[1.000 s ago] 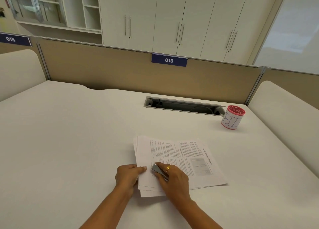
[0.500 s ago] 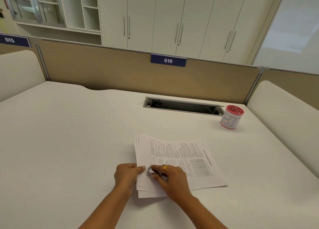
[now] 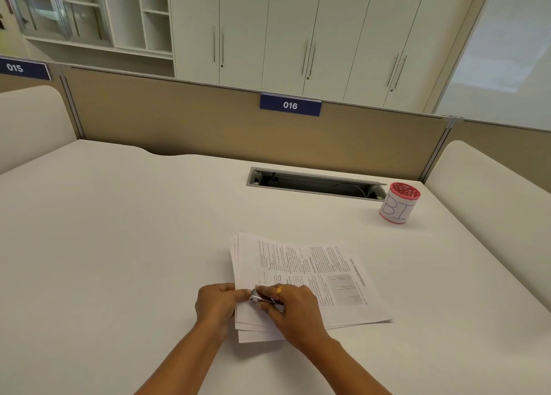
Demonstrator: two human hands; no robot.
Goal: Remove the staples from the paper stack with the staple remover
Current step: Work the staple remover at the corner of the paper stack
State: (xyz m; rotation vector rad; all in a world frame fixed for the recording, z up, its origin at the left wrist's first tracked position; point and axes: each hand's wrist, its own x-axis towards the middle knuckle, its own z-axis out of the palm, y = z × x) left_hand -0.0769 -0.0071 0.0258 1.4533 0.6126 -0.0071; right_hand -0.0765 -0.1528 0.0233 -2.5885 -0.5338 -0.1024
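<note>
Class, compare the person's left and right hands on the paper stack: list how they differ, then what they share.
The right hand grips the metal staple remover; the left hand pinches the paper stack at its edge. The right hand wears a gold ring; the left hand shows none. Both meet at the stack's left edge.

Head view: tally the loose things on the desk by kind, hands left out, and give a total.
Paper stack: 1
Staple remover: 1
Red-rimmed cup: 1
Total: 3
</note>
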